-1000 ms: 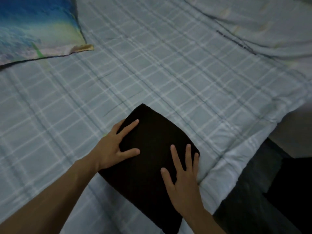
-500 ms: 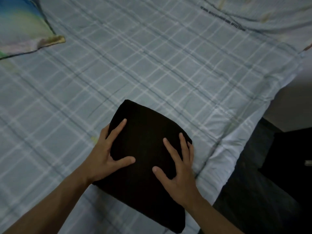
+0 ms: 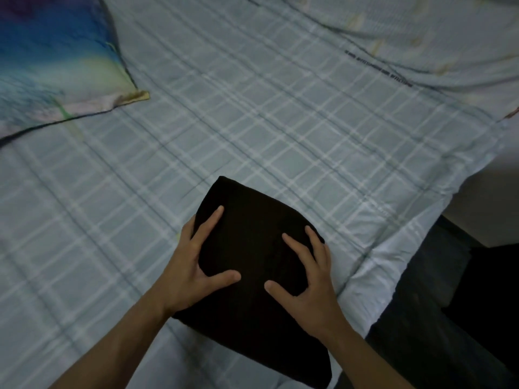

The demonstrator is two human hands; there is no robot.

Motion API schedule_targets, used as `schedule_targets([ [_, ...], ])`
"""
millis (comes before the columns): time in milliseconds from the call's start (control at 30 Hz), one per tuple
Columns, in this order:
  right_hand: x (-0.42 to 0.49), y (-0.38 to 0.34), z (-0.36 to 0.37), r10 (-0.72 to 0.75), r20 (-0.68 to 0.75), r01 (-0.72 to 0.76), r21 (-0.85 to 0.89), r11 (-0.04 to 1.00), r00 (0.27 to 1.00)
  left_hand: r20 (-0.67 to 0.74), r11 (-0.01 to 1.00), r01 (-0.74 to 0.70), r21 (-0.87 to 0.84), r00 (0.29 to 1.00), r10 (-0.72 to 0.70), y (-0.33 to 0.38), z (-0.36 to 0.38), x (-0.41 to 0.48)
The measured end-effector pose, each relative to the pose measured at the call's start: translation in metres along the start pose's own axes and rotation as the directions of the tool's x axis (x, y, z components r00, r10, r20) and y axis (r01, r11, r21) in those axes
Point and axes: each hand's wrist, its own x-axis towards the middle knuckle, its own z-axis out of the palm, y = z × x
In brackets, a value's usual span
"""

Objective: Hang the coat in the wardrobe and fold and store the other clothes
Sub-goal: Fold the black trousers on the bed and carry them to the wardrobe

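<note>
A folded black garment (image 3: 252, 228) lies on the pale checked bed sheet (image 3: 252, 122), near the bed's front right edge. My left hand (image 3: 191, 265) rests on its left side, fingers spread and straight, the thumb pointing right across the cloth. On the garment's right side my right hand (image 3: 306, 282) lies flat, fingers spread toward its far right corner. Both palms press down on the cloth. No coat or wardrobe is in view.
A blue and green patterned pillow (image 3: 53, 60) lies at the back left of the bed. A crumpled light cover (image 3: 421, 29) lies at the back right. The bed edge (image 3: 373, 265) runs down the right, with dark floor (image 3: 449, 318) beyond it.
Both hands have slid a little closer together on the garment, and my view has shifted. The garment stays in place on the sheet.
</note>
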Motion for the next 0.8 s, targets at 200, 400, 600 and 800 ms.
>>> schedule_targets([
  [200,-0.011,-0.079,-0.037,-0.158,0.109,0.159,0.004,0.987,0.981,-0.171,0.999,0.022,-0.026,0.985,-0.026,0.074,-0.048,-0.055],
  [400,-0.023,-0.190,-0.068,-0.362,0.246,0.368,0.025,0.930,0.899,-0.429,0.994,0.101,0.040,0.900,-0.074,0.155,-0.107,-0.136],
  [600,-0.055,-0.299,-0.083,-0.619,0.409,0.626,0.136,0.768,0.670,-0.726,0.972,0.233,0.039,0.675,-0.133,0.236,-0.137,-0.251],
  [800,-0.108,-0.371,-0.092,-0.779,0.476,0.741,0.325,0.587,0.408,-0.900,0.948,0.319,0.008,0.415,-0.132,0.313,-0.127,-0.350],
])
